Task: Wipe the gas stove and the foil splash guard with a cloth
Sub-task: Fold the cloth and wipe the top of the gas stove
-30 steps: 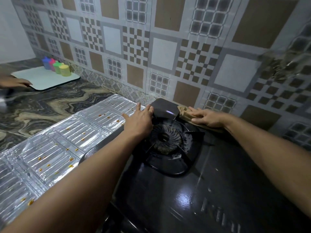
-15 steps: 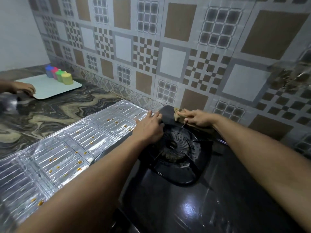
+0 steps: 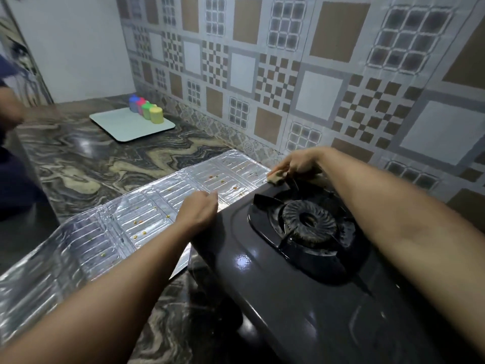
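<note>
The black gas stove (image 3: 275,279) fills the lower right, its round burner (image 3: 309,223) in the middle. A folded foil splash guard (image 3: 126,227) lies flat on the counter to the stove's left, dotted with small yellow crumbs. My right hand (image 3: 299,162) presses a tan cloth (image 3: 275,178) onto the stove's far left corner, next to the foil's end. My left hand (image 3: 199,210) rests with curled fingers on the stove's left edge, where it meets the foil; whether it grips the edge is unclear.
A marbled counter (image 3: 91,164) runs to the left. On it stands a white tray (image 3: 131,128) with several coloured cups (image 3: 147,110). Patterned wall tiles (image 3: 315,82) rise right behind the stove. Another person's arm (image 3: 15,111) shows at the left edge.
My right hand has slid the cloth leftward along the stove's back edge to its far left corner. My left hand moved from beside the burner to the stove's left edge.
</note>
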A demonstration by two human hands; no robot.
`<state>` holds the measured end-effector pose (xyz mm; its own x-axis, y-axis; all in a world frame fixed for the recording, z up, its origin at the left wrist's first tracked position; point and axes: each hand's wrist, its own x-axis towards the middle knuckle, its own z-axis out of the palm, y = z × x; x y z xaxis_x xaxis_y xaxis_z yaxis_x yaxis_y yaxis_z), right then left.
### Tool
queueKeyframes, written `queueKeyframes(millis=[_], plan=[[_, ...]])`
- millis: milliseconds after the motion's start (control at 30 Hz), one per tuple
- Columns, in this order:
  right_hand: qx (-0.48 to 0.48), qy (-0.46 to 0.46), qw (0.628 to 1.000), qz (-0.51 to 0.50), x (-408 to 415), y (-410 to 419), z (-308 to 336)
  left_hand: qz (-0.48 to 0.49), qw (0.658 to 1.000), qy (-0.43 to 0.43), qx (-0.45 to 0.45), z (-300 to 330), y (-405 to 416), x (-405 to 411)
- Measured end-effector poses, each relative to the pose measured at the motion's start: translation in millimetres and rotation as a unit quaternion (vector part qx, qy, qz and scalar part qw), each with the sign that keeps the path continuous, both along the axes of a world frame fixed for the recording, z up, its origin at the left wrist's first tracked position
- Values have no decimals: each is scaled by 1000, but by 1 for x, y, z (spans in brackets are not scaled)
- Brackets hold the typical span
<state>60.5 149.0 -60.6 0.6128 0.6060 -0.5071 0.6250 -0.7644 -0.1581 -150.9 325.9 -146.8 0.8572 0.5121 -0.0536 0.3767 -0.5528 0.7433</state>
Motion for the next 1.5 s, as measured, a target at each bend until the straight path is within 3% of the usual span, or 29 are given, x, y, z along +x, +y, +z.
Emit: queueKeyframes(millis=[100,167,233,367,633,767,867,967,1167,1333,1500], plan=[[-45,-13,999,16,-2,11,8,26,988,3,-152,-1,-2,-22],[-75,-34,996,38,-6,19,13,-6,960,22,-278,-5,-4,-30],[-71,-39,995,51,-12,30,14,-41,939,26,-341,-12,1,-33],[-85,17,995,52,-23,52,12,-6,908,-29,-418,-20,8,-33],[-66,-15,993,98,-49,55,9,12,916,-67,-396,-26,4,-35],[-27,51,986,159,-79,80,-5,15,924,-82,-372,-24,-1,-38],[4,115,974,196,-104,106,-20,18,880,-106,-463,-19,1,-47],[16,113,973,199,-105,113,-26,27,832,-127,-540,-15,3,-58],[-11,112,985,130,-95,100,-17,29,865,-94,-492,-14,10,-66],[-25,62,977,204,-113,110,-16,1,879,-51,-475,-10,7,-80],[-26,52,986,155,-100,95,-11,-28,897,-22,-441,-12,12,-79]])
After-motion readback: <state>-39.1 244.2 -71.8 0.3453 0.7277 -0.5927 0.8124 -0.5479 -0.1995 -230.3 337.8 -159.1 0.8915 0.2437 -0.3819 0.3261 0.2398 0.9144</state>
